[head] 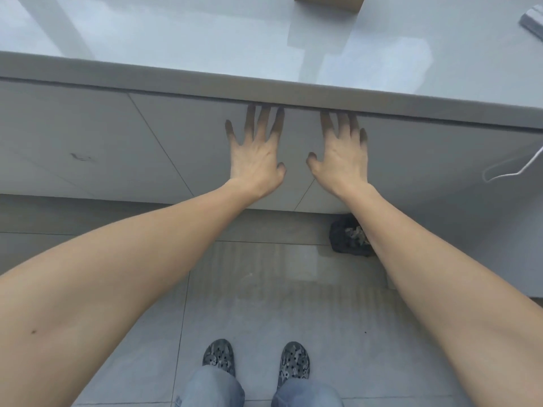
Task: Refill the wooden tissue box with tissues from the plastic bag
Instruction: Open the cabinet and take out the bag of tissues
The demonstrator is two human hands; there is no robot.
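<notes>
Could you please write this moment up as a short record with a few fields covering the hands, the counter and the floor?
left hand: left hand open, fingers spread, flat against the cabinet front just under the counter edge
right hand: right hand open, same pose beside it, holding nothing
counter: glossy grey countertop; a wooden box only partly in view at the top edge
floor: dark bundle by the cabinet base; patterned shoes
tissue bag: not visible
</notes>
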